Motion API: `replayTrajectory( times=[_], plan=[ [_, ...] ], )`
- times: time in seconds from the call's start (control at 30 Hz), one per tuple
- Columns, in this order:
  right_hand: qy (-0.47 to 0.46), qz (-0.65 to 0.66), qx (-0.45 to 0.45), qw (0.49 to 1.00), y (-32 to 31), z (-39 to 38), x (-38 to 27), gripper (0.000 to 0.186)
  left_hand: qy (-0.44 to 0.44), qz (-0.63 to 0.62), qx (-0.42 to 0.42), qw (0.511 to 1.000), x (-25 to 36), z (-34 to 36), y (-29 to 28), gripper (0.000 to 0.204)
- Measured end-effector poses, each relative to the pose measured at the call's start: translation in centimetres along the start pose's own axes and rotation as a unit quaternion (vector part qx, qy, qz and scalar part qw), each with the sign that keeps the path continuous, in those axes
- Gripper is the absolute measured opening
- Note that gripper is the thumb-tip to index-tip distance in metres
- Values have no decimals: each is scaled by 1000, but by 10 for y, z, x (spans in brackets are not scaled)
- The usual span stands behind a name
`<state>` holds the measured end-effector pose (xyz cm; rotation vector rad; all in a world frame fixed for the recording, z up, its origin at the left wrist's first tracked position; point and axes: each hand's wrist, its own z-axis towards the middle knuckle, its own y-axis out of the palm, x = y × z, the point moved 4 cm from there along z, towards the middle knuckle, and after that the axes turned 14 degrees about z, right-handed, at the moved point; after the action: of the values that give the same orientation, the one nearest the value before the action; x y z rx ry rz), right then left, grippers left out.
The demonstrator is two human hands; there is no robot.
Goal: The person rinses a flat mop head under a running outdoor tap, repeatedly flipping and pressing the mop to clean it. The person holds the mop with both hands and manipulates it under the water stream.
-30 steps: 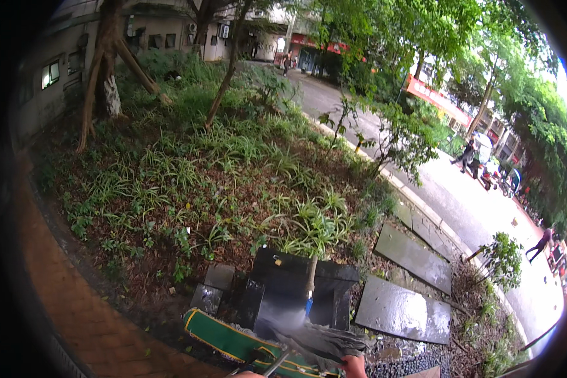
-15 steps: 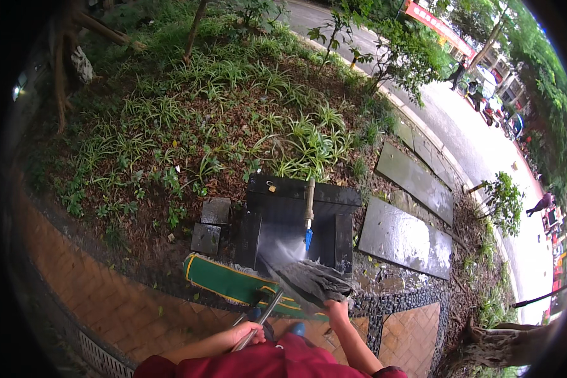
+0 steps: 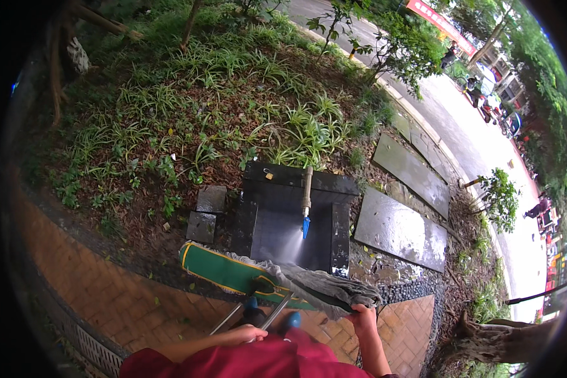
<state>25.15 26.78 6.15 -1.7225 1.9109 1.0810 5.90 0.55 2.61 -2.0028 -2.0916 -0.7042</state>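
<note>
My left hand (image 3: 251, 334) is closed around a metal mop pole (image 3: 276, 312). A second metal pole (image 3: 227, 318) shows beside it. Near the poles' far ends lies a long green flat mop head (image 3: 223, 271) with yellow edging and a pale fringe. My right hand (image 3: 362, 317) grips the right end of a wet grey mop head (image 3: 318, 282), stretched along the basin's near side and overlapping the green one. Beyond it, water sprays from the blue nozzle (image 3: 306, 228) of a tap (image 3: 307, 189) into the dark basin (image 3: 341, 236).
A padlock (image 3: 269, 176) rests on the basin's back ledge. Wet stone slabs (image 3: 400, 230) lie to the right, two small blocks (image 3: 201, 227) to the left. Brick paving (image 3: 138, 296) runs underfoot, plants (image 3: 309, 129) grow behind, and a tree trunk (image 3: 491, 343) stands at lower right.
My right hand has moved right and nearer, drawing the grey mop head out of the spray and toward me. The second pole has come into sight beside my left hand.
</note>
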Motion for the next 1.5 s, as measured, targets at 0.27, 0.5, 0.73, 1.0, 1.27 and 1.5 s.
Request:
replayTrajectory(
  times=[0.27,0.5,0.73,1.0,1.27,1.5],
  plan=[
    [-24,16,42,999,7,-23,22,34,36,51,11,998,27,6,-10,27],
    [-1,27,150,988,35,5,78,28,39,-29,48,998,24,44,-24,29],
    [-106,-160,70,979,69,37,55,33,24,-109,50,993,21,41,-32,29],
    [-84,-96,-40,991,69,53,52,37,61,-140,85,985,21,39,-24,25],
    [30,21,41,999,15,0,42,40,68,-185,90,976,3,42,-2,21],
    [5,-69,2,998,44,1,22,28,115,-201,114,966,-10,32,-4,17]
  ],
)
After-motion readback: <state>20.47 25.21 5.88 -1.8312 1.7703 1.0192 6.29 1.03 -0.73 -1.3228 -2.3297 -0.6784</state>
